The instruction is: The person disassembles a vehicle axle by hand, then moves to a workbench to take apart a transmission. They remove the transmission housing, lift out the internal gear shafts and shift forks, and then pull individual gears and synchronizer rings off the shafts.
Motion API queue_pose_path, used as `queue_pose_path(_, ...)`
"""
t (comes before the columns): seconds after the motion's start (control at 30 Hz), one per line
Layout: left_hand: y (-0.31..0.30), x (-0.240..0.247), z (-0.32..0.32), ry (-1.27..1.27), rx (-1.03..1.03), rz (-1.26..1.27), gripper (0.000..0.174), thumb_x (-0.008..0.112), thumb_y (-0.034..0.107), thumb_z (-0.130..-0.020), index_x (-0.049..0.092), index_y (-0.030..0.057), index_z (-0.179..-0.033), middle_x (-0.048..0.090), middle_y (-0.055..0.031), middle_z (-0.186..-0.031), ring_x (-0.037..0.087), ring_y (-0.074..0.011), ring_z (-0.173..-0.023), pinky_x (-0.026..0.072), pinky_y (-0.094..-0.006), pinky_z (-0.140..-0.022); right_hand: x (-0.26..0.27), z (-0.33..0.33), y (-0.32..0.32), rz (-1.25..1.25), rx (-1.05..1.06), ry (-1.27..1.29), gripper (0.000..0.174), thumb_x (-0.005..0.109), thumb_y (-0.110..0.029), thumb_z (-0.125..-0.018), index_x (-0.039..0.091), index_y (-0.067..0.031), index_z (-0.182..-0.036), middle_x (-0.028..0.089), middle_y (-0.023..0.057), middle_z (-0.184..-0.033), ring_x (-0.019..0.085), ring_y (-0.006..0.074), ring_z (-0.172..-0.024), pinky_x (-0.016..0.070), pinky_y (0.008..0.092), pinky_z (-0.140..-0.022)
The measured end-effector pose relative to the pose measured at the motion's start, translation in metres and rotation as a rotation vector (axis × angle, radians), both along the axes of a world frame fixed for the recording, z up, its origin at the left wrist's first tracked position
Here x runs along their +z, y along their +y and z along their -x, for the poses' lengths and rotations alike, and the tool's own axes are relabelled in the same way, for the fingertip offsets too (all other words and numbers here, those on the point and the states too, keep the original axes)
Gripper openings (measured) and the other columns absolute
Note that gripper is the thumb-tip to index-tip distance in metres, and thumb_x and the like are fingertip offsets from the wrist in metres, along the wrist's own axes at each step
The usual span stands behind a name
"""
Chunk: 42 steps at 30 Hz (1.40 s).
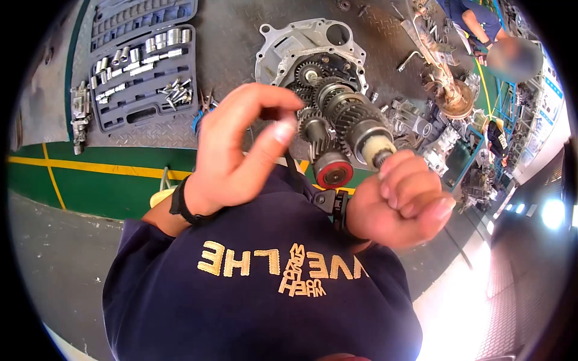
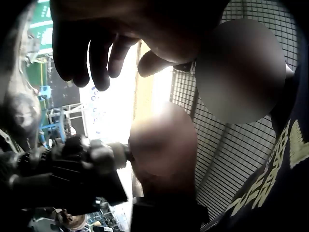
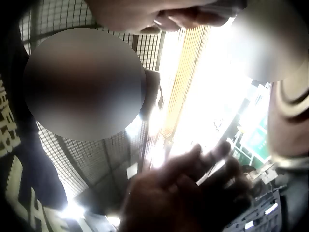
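A gear cluster on shafts (image 1: 352,114) stands against a grey cast housing (image 1: 295,45); a red-ringed gear (image 1: 334,173) ends its lower shaft. My left hand (image 1: 238,147) is left of the gears, its fingers bent loosely and thumb apart, holding nothing; the left wrist view shows its dark fingers (image 2: 99,55) hanging down. At the pale-collared end of the longer shaft is my right hand (image 1: 400,198), fingers curled into the palm; nothing shows inside it, and contact with the shaft tip is unclear. In the right wrist view, my left hand (image 3: 178,193) is low, dim and blurred.
An open socket case (image 1: 143,114) lies on the metal table (image 1: 232,36) at the left, pliers (image 1: 208,102) beside it. Loose metal parts (image 1: 442,144) and a rusty pipe-like part (image 1: 445,84) occupy the right. Another person (image 1: 475,21) is at the upper right.
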<state>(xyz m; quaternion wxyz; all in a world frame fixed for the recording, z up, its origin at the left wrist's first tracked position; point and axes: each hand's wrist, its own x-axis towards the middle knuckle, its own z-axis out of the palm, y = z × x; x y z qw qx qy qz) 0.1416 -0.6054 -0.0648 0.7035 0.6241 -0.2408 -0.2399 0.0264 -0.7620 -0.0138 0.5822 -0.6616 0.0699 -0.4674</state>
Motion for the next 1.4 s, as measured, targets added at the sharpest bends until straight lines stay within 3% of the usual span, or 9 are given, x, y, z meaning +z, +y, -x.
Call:
queue_pose_path(0.17,-0.048,0.057,0.032,-0.324,-0.222,0.218,0.057,0.073,0.023,-0.084,0.053,-0.0067,-0.128,0.062,-0.0207,-0.124,0.059,-0.0322,-0.117,0.0416,-0.0442,-0.106,0.007,0.043,-0.047,-0.037,0.103,0.111,0.089,0.037,-0.080,-0.092,0.050,0.0040,-0.119,0.057,0.0254,-0.112,0.057,0.0375,-0.107,0.0474,0.0509,-0.093)
queue_pose_path(0.27,-0.083,0.071,0.073,-0.343,-0.268,0.209,0.050,0.074,0.017,-0.086,0.054,-0.0032,-0.127,0.064,-0.0157,-0.117,0.063,-0.0279,-0.110,0.0407,-0.0465,-0.108,-0.002,0.118,-0.102,-0.118,0.007,0.045,0.078,0.038,-0.069,-0.097,0.050,0.0043,-0.122,0.058,0.0294,-0.121,0.057,0.0419,-0.116,0.0472,0.0544,-0.097)
queue_pose_path(0.37,-0.116,0.054,0.102,-0.219,0.147,0.365,0.011,0.061,0.006,-0.094,0.052,0.0009,-0.091,0.060,-0.0114,-0.080,0.055,-0.0161,-0.070,0.0467,-0.0314,-0.064,-0.011,0.165,-0.121,-0.048,-0.234,0.102,0.052,0.044,-0.045,-0.101,0.053,0.0052,-0.113,0.061,0.0259,-0.104,0.061,0.0348,-0.098,0.0508,0.0453,-0.084)
queue_pose_path(0.47,-0.128,0.057,0.085,-0.147,0.109,0.415,0.036,0.057,0.015,-0.100,0.045,0.0051,-0.068,0.049,-0.0053,-0.060,0.044,-0.0124,-0.054,0.0363,-0.0322,-0.052,-0.022,0.201,-0.129,-0.099,-0.340,0.068,0.028,0.051,-0.022,-0.095,0.054,0.0056,-0.101,0.061,0.0217,-0.091,0.061,0.0266,-0.081,0.0507,0.0371,-0.072)
queue_pose_path(0.73,-0.123,0.075,0.025,-0.158,-0.814,0.286,0.048,0.063,0.028,-0.091,0.033,0.0115,-0.056,0.037,-0.0006,-0.047,0.033,-0.0176,-0.040,0.0304,-0.0355,-0.048,-0.064,0.300,-0.162,-0.240,-0.322,0.186,0.016,0.054,-0.010,-0.096,0.055,0.0026,-0.085,0.058,0.0106,-0.079,0.056,0.0164,-0.073,0.0466,0.0294,-0.068)
queue_pose_path(1.07,-0.167,0.073,0.107,-0.219,0.770,0.190,0.050,0.054,0.026,-0.097,0.028,0.0146,-0.056,0.027,0.0015,-0.050,0.029,-0.0126,-0.044,0.0343,-0.0351,-0.049,-0.070,0.320,-0.170,-0.276,-0.282,0.255,0.013,0.065,-0.004,-0.095,0.060,0.0010,-0.084,0.057,0.0008,-0.077,0.051,0.0069,-0.070,0.0397,0.0221,-0.065)
queue_pose_path(1.17,-0.173,0.076,0.112,-0.200,0.843,0.146,0.043,0.051,0.026,-0.098,0.033,0.0141,-0.061,0.029,0.0003,-0.056,0.031,-0.0149,-0.051,0.0367,-0.0370,-0.056,-0.066,0.318,-0.168,-0.268,-0.287,0.252,0.016,0.066,-0.005,-0.095,0.058,0.0003,-0.082,0.056,-0.0004,-0.076,0.050,0.0059,-0.069,0.0388,0.0217,-0.063)
queue_pose_path(1.27,-0.161,0.073,0.105,-0.198,0.679,0.171,0.051,0.054,0.028,-0.098,0.028,0.0147,-0.056,0.028,0.0010,-0.051,0.029,-0.0129,-0.045,0.0337,-0.0347,-0.049,-0.071,0.319,-0.167,-0.331,-0.313,0.311,0.019,0.068,-0.006,-0.094,0.057,-0.0004,-0.080,0.054,-0.0024,-0.073,0.047,0.0046,-0.067,0.0379,0.0212,-0.062)
queue_pose_path(1.4,-0.116,0.062,0.061,-0.137,-0.269,0.335,0.050,0.049,0.020,-0.102,0.029,0.0128,-0.056,0.031,-0.0007,-0.050,0.026,-0.0141,-0.046,0.0277,-0.0355,-0.051,-0.085,0.325,-0.170,-0.360,-0.305,0.356,0.021,0.071,-0.007,-0.094,0.057,-0.0014,-0.079,0.052,-0.0042,-0.071,0.045,0.0030,-0.065,0.0365,0.0204,-0.061)
